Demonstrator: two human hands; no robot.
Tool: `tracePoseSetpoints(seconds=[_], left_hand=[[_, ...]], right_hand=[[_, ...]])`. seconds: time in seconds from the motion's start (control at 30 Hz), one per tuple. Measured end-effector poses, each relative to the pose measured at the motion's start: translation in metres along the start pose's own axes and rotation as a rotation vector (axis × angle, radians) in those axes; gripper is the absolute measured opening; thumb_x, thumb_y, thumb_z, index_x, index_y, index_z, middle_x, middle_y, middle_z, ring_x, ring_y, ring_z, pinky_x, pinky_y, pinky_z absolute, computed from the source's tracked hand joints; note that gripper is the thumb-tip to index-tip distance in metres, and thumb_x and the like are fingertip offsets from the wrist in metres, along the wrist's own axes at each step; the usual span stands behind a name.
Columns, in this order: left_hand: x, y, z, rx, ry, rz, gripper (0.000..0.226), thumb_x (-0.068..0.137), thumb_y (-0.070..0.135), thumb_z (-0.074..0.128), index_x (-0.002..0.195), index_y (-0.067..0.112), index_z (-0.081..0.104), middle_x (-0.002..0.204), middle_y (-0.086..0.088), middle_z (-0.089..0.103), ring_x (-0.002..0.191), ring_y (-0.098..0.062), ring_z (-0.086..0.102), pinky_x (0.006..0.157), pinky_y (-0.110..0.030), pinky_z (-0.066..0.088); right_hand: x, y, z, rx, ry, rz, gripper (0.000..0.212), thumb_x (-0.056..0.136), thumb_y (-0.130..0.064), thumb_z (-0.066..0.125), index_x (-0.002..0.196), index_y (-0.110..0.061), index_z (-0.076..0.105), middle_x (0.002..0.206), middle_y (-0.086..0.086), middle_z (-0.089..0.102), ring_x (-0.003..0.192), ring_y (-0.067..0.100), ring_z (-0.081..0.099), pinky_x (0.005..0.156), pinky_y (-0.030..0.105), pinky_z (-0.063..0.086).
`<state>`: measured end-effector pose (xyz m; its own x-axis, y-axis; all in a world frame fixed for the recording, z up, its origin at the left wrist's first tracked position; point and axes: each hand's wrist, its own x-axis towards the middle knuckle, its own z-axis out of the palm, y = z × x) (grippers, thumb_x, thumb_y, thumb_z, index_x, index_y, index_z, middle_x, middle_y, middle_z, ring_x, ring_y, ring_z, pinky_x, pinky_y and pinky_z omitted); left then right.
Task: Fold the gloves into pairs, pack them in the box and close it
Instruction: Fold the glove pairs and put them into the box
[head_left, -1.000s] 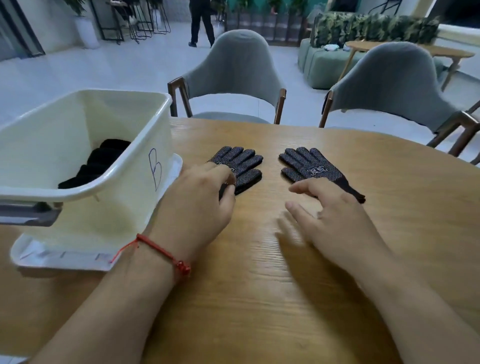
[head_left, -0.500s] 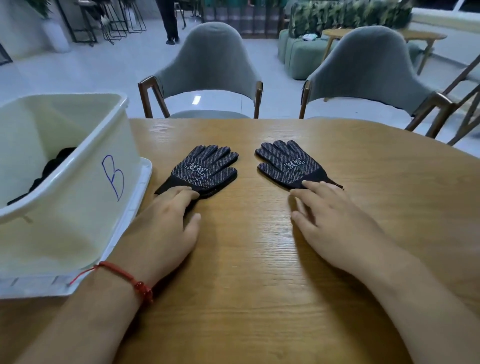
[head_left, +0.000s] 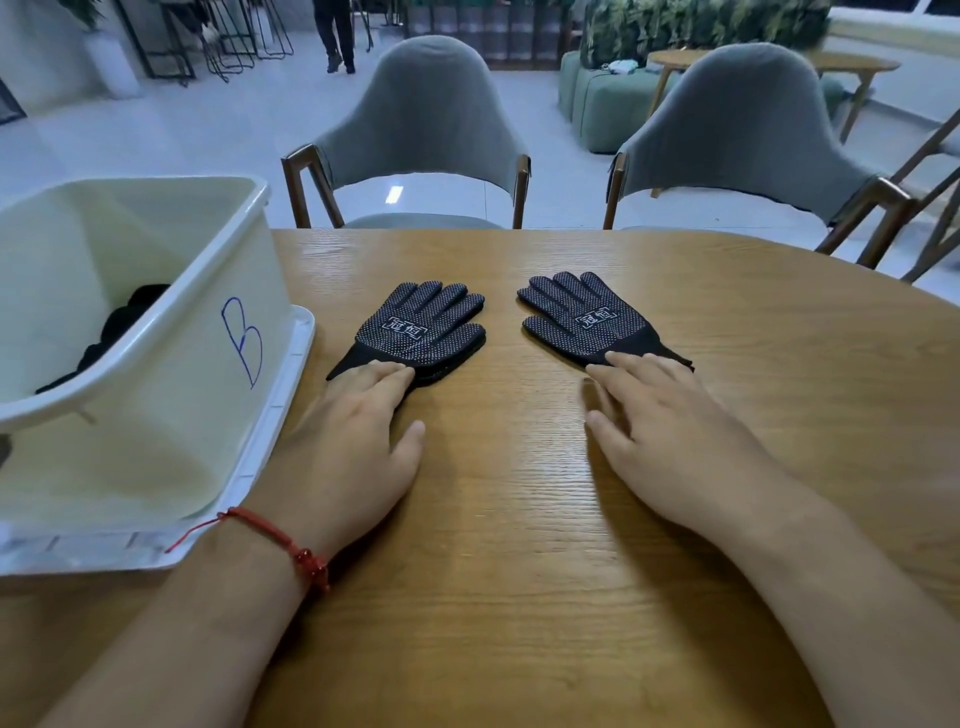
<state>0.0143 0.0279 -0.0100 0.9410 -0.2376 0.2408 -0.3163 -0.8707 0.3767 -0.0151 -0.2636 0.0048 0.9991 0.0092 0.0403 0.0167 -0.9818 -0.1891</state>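
Two dark dotted gloves lie flat and side by side on the wooden table (head_left: 519, 545), fingers pointing away from me. My left hand (head_left: 348, 441) lies flat, its fingertips resting on the cuff of the left glove (head_left: 421, 327). The fingertips of my right hand (head_left: 670, 436), also flat with fingers spread, touch the cuff of the right glove (head_left: 582, 319). To the left stands the cream box (head_left: 171, 374), marked with a blue "B", on top of its white lid (head_left: 291, 384). Dark gloves (head_left: 119, 327) lie inside it, mostly hidden by the wall.
Two grey chairs stand at the table's far edge, one behind the gloves (head_left: 426, 135) and one further right (head_left: 743, 135). A person (head_left: 335, 31) walks in the far background. Bare wood stretches in front of and to the right of my hands.
My left hand has let go of the left glove and drawn back to its cuff; my right hand settled flat at the other cuff. The view shifted, moving the box leftwards.
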Motion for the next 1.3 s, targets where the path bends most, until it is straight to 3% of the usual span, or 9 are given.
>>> tracePoseSetpoints(seconds=[0.13, 0.3, 0.5, 0.73, 0.93, 1.03, 1.13, 1.2, 1.3], left_hand=[[0.001, 0.0, 0.0, -0.05, 0.072, 0.038, 0.055, 0.099, 0.027, 0.064, 0.151, 0.012, 0.055, 0.155, 0.0, 0.053, 0.147, -0.015, 0.04, 0.123, -0.027, 0.024], [-0.007, 0.021, -0.012, -0.142, 0.087, 0.128, 0.041, 0.094, 0.025, 0.058, 0.13, 0.018, 0.074, 0.131, 0.007, 0.069, 0.128, -0.011, 0.055, 0.109, 0.0, 0.02], [-0.027, 0.043, -0.011, -0.233, -0.184, 0.386, 0.035, 0.094, 0.029, 0.053, 0.121, 0.027, 0.077, 0.12, 0.021, 0.071, 0.117, 0.0, 0.06, 0.104, -0.024, 0.045], [-0.019, 0.028, -0.005, -0.216, -0.074, 0.301, 0.03, 0.093, 0.02, 0.056, 0.114, 0.028, 0.076, 0.119, 0.018, 0.069, 0.115, -0.008, 0.06, 0.1, -0.037, 0.049], [-0.023, 0.036, -0.006, -0.244, -0.169, 0.423, 0.034, 0.094, 0.018, 0.059, 0.122, 0.031, 0.073, 0.122, 0.022, 0.068, 0.12, -0.007, 0.059, 0.104, -0.03, 0.047], [-0.021, 0.034, -0.003, -0.228, -0.101, 0.384, 0.032, 0.096, 0.027, 0.061, 0.127, 0.03, 0.069, 0.13, 0.019, 0.064, 0.128, -0.007, 0.055, 0.111, -0.03, 0.042], [-0.018, 0.026, 0.0, -0.166, -0.125, 0.354, 0.033, 0.096, 0.048, 0.057, 0.124, 0.035, 0.07, 0.134, 0.02, 0.061, 0.131, -0.005, 0.052, 0.112, -0.038, 0.042], [-0.019, 0.025, 0.0, -0.159, -0.159, 0.371, 0.037, 0.093, 0.057, 0.058, 0.123, 0.038, 0.07, 0.132, 0.023, 0.061, 0.129, -0.003, 0.052, 0.111, -0.038, 0.043], [-0.019, 0.025, -0.001, -0.174, -0.13, 0.369, 0.046, 0.089, 0.063, 0.063, 0.126, 0.036, 0.067, 0.13, 0.022, 0.061, 0.129, -0.003, 0.053, 0.111, -0.037, 0.043]], right_hand=[[0.0, 0.0, 0.0, -0.003, 0.016, 0.012, 0.064, 0.107, -0.053, 0.038, 0.166, -0.029, 0.031, 0.173, -0.014, 0.027, 0.161, 0.014, 0.016, 0.131, 0.044, 0.021], [-0.001, -0.002, -0.001, -0.007, 0.039, 0.007, 0.06, 0.106, -0.053, 0.042, 0.162, -0.032, 0.04, 0.17, -0.013, 0.033, 0.16, 0.015, 0.019, 0.131, 0.044, 0.022], [-0.001, -0.002, -0.001, -0.009, 0.014, 0.04, 0.064, 0.107, -0.056, 0.037, 0.166, -0.031, 0.033, 0.175, -0.016, 0.023, 0.163, 0.014, 0.011, 0.132, 0.043, 0.018], [-0.001, -0.005, -0.002, -0.021, 0.056, 0.033, 0.064, 0.106, -0.056, 0.043, 0.164, -0.029, 0.036, 0.172, -0.016, 0.029, 0.161, 0.013, 0.017, 0.13, 0.042, 0.022], [0.0, -0.003, 0.002, 0.012, 0.092, 0.011, 0.065, 0.103, -0.054, 0.045, 0.162, -0.027, 0.041, 0.169, -0.013, 0.035, 0.159, 0.015, 0.024, 0.129, 0.045, 0.028], [0.0, -0.004, -0.001, 0.075, 0.226, -0.06, 0.059, 0.1, -0.043, 0.053, 0.155, -0.023, 0.051, 0.162, -0.008, 0.048, 0.151, 0.019, 0.038, 0.123, 0.048, 0.037], [-0.001, -0.005, -0.002, 0.142, 0.408, -0.118, 0.05, 0.095, -0.017, 0.066, 0.145, -0.02, 0.063, 0.149, -0.006, 0.061, 0.137, 0.022, 0.053, 0.115, 0.049, 0.047], [-0.001, -0.006, -0.003, 0.162, 0.401, -0.107, 0.057, 0.09, -0.003, 0.067, 0.143, -0.024, 0.064, 0.144, -0.007, 0.064, 0.129, 0.022, 0.059, 0.111, 0.043, 0.05], [0.001, -0.001, -0.001, 0.157, 0.294, -0.031, 0.064, 0.087, -0.001, 0.067, 0.144, -0.031, 0.061, 0.14, -0.008, 0.063, 0.125, 0.024, 0.059, 0.105, 0.035, 0.047]])
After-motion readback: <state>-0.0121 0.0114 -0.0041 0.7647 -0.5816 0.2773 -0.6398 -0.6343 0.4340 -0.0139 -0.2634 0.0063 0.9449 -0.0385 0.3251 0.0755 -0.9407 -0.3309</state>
